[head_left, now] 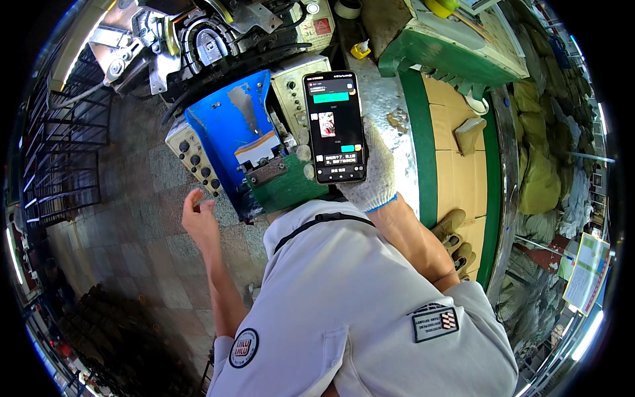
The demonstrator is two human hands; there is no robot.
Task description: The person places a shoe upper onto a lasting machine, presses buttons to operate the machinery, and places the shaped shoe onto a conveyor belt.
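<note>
A black smartphone [335, 132] with a lit, dark chat screen lies upright in my right hand [377, 175], which wears a knitted white glove with a blue cuff edge. The gloved fingertips show at the phone's left side; the palm is behind it. My left hand [200, 217] is bare and hangs out to the left, beside the machine's control knobs [193, 159]. Its fingers are loosely bent, the thumb apart from them, and nothing shows in them. Behind the phone stands a machine with a blue metal panel [225, 119] and a green plate [288, 184].
A clamp-like machine head [208, 46] rises at the far left. On the right runs a green-edged bench [440, 112] lined with cardboard, holding several tan shoes [450, 225]. A small yellow bottle [360, 49] stands on the metal surface. Black racks [66, 132] stand at left.
</note>
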